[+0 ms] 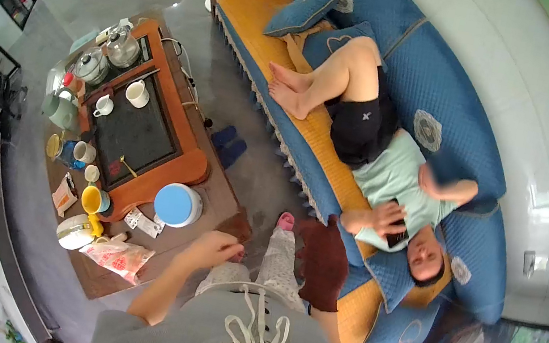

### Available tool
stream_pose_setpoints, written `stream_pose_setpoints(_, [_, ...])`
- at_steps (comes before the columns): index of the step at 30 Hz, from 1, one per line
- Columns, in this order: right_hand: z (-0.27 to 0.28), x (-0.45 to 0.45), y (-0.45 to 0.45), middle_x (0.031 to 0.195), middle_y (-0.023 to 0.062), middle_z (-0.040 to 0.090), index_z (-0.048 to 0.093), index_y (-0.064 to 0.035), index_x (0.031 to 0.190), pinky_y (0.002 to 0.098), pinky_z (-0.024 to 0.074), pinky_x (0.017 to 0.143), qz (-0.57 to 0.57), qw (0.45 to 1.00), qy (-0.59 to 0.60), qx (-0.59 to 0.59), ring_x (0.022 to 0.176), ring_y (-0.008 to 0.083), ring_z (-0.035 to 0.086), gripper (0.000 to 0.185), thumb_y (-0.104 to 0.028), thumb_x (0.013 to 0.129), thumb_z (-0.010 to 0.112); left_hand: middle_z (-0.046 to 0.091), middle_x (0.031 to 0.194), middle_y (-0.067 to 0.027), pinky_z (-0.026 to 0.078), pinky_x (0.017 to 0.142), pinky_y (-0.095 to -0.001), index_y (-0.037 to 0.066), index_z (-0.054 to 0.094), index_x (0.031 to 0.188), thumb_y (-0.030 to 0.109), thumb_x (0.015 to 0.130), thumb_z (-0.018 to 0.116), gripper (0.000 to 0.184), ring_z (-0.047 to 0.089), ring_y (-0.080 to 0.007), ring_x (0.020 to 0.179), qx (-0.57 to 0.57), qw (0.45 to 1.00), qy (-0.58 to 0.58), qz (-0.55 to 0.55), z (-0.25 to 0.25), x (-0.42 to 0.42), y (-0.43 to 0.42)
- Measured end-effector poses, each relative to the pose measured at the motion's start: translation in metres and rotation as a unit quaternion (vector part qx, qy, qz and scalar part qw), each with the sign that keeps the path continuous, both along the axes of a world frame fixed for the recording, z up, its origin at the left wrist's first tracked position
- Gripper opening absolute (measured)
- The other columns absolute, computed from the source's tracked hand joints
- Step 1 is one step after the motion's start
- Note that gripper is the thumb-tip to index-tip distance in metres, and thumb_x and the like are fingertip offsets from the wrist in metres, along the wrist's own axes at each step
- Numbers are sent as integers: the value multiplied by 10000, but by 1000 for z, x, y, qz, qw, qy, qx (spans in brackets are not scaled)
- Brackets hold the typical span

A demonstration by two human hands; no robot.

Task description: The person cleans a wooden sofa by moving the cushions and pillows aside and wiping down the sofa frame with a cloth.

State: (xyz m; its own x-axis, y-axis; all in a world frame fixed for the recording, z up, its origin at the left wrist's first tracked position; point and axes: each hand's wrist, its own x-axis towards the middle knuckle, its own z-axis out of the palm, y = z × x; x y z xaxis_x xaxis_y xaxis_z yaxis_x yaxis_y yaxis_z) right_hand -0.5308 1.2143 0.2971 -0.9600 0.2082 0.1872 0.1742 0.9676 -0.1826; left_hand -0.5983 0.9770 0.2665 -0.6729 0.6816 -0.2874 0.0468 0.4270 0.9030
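My left hand is over the near corner of the tea table, its fingers curled together with no object visible in them. A dark red-brown cloth or mitt covers my right hand beside the sofa. Whether the cloth is worn or gripped I cannot make out, as those fingers are hidden. Closest to my left hand on the table is a white tub with a blue lid. Left of it lie small white packets and a red-and-white plastic bag.
A person lies on the blue sofa, holding a phone. On the wooden tea table are a black tea tray, a white mug, glass kettles and several cups. Blue slippers lie on the floor between.
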Motion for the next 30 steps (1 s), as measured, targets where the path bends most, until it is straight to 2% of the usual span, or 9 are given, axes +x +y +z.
stream_pose_setpoints(1, [-2,-18,15,818,76,591,556,-156,869,305,481,600,28,1000,0,-9,739,221,598,164,-199,719,606,495,621,-178,360,524,-374,-35,495,686,238,862,541,329,472,-245,538,-15,997,-33,64,5,-7,8])
stream_pose_setpoints(4, [-6,-78,60,820,76,592,559,-151,875,308,481,602,105,994,4,-22,739,224,599,170,-197,718,604,499,596,-169,355,513,-357,-42,511,691,245,847,560,330,441,-190,519,-72,976,7,204,-47,-32,18])
stream_pose_setpoints(7, [-8,-134,93,821,77,594,562,-145,882,312,480,605,168,985,2,-34,739,227,600,176,-195,718,603,476,564,-147,353,509,-341,-40,509,677,251,830,581,337,412,-172,518,-112,959,-13,260,-50,-52,44])
stream_pose_setpoints(11, [-11,-204,119,824,77,596,567,-138,891,317,480,608,234,971,-3,-47,739,232,601,185,-192,717,601,382,523,-142,326,468,-348,-39,490,639,259,815,601,364,343,-170,481,-120,960,-11,252,-55,-65,85])
stream_pose_setpoints(12, [-12,-222,122,824,77,596,568,-136,893,318,480,609,246,968,1,-50,739,233,601,187,-192,717,600,347,517,-154,314,452,-357,-43,487,625,267,812,607,382,313,-180,469,-99,954,-31,283,-61,-66,92])
stream_pose_setpoints(15, [-16,-274,128,826,77,598,571,-131,899,322,480,612,278,959,-2,-55,739,236,602,194,-190,717,598,354,520,-159,317,455,-356,-43,489,624,267,815,605,382,305,-200,470,-120,944,-43,304,-65,-82,102])
stream_pose_setpoints(17, [-18,-310,126,827,77,599,573,-127,904,325,479,613,293,954,-5,-56,739,238,602,198,-188,716,597,406,527,-171,338,475,-365,-41,503,638,278,825,590,380,356,-228,466,-149,932,-60,325,-70,-101,100])
stream_pose_setpoints(22, [-24,-431,102,830,78,601,578,-118,915,331,479,618,312,949,15,-52,739,243,603,210,-185,716,595,464,554,-187,365,502,-381,-45,516,654,290,833,575,384,424,-257,484,-176,899,-75,393,-76,-200,69])
stream_pose_setpoints(30, [-7,-634,64,834,79,606,587,-104,932,341,478,624,269,961,41,-41,739,252,605,230,-180,715,590,466,591,-177,382,537,-357,-51,493,701,238,842,579,332,456,-254,536,-187,901,-10,392,-29,-400,14])
